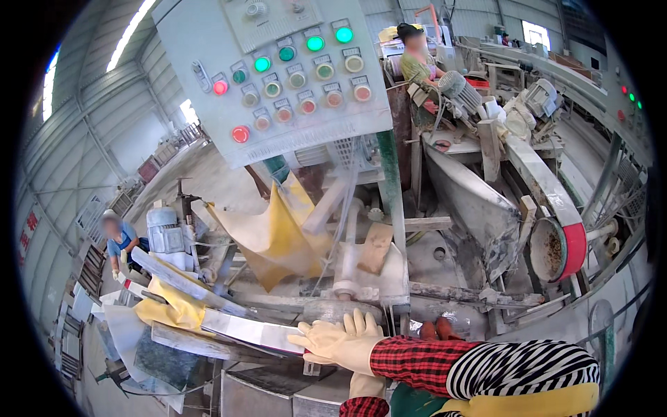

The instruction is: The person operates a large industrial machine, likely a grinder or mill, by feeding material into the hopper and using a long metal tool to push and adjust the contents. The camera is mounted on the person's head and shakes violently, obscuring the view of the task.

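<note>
My right hand (pixel 344 338), in a cream rubber glove and red-and-black plaid sleeve, reaches in from the lower right. Its fingers are spread over the near end of a long pale strip (pixel 253 329). A thin red line shows on the strip beside the glove; I cannot tell whether it is a belt or a slab. Below the right wrist, part of my left hand (pixel 366 384) shows in the same kind of glove. Its fingers are hidden or merge with the right glove. Just behind the fingers lies a dusty roller (pixel 340 311).
A grey control box (pixel 278 76) with lit buttons hangs ahead. Yellow sheeting (pixel 267 236) drapes below it. A co-worker (pixel 124 243) bends at the strip's far left; another person (pixel 420 62) stands at the back right. A belt (pixel 549 198) rounds a wheel at right.
</note>
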A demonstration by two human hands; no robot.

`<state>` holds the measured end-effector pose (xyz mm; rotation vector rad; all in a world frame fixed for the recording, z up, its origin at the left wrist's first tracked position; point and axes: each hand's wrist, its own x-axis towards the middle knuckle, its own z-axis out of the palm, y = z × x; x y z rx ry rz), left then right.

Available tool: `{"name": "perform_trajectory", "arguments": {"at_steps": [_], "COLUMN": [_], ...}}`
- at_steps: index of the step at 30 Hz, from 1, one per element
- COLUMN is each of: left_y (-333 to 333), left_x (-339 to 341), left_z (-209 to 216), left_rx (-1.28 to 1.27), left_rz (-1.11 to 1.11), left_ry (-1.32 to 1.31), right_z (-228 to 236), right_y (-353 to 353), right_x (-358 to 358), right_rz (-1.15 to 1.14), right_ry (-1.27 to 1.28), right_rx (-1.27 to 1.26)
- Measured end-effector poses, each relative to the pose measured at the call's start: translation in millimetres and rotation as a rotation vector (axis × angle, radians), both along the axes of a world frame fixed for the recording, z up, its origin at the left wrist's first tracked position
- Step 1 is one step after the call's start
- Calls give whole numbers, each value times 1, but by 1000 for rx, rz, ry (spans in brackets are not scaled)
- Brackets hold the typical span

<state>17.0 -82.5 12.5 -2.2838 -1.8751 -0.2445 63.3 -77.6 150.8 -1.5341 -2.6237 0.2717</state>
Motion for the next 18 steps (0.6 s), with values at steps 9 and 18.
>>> {"name": "perform_trajectory", "arguments": {"at_steps": [9, 18], "left_y": [1, -10], "left_x": [10, 11], "left_z": [15, 19], "left_rx": [-24, -68], "left_rz": [-57, -113], "left_ry": [-37, -58], "right_z": [-90, -104], "right_y": [63, 58], "right_x": [-71, -86], "right_rz": [295, 320], "right_ry": [256, 287], "right_rx": [-183, -31]}}
